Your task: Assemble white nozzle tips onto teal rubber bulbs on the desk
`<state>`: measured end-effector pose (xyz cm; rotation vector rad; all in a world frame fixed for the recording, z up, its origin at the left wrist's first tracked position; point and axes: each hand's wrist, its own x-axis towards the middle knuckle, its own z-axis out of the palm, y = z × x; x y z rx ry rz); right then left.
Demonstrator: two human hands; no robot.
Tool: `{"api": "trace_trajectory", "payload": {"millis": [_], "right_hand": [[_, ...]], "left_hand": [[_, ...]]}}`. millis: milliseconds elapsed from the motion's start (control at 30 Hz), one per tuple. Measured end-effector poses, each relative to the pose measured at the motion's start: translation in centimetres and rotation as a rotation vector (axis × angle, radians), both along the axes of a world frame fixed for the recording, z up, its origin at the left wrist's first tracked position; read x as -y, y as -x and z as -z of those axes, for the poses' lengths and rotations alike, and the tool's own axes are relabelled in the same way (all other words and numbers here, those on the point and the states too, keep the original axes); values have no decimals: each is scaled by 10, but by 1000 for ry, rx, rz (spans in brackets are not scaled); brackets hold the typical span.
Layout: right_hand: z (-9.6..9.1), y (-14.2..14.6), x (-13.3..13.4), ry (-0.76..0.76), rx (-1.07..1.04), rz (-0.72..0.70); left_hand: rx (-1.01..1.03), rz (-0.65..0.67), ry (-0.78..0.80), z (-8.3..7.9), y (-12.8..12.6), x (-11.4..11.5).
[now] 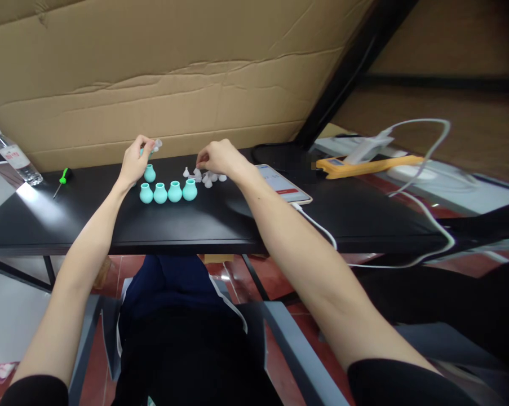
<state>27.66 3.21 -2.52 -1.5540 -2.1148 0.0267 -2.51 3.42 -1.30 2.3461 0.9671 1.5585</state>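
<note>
My left hand (136, 157) is closed around a small teal pot-shaped piece, mostly hidden by the fingers. A translucent white piece (157, 145) sticks out beside its fingertips. Just below stands another teal pot (150, 173), with a row of several matching round-bellied pots (175, 192) in front of it, mouths upward. My right hand (216, 157) pinches at a small white cone-shaped piece (197, 173) at the left side of a loose group of similar white pieces (209, 179). The exact contact of its fingertips is hard to see.
On the black table (85, 220) lie a green-handled screwdriver (63, 179) and a phone (283, 185) with a white cable (317, 225). A water bottle (16, 158) stands far left. Cardboard (161, 73) rises behind. A yellow tool (351, 167) is at right.
</note>
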Motion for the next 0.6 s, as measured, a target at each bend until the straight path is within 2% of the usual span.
{"api": "trace_trajectory", "payload": {"millis": [133, 300, 433, 500, 600], "right_hand": [[0, 4, 1, 40, 35, -9], [2, 8, 1, 58, 37, -6], [-2, 4, 2, 8, 30, 10], [-7, 3, 7, -65, -63, -19], [-17, 8, 19, -153, -358, -147]], "left_hand": [[-30, -7, 21, -2, 1, 4], [-160, 58, 45, -4, 0, 11], [-267, 48, 33, -6, 0, 14], [-293, 34, 32, -6, 0, 13], [-300, 19, 12, -6, 1, 12]]}}
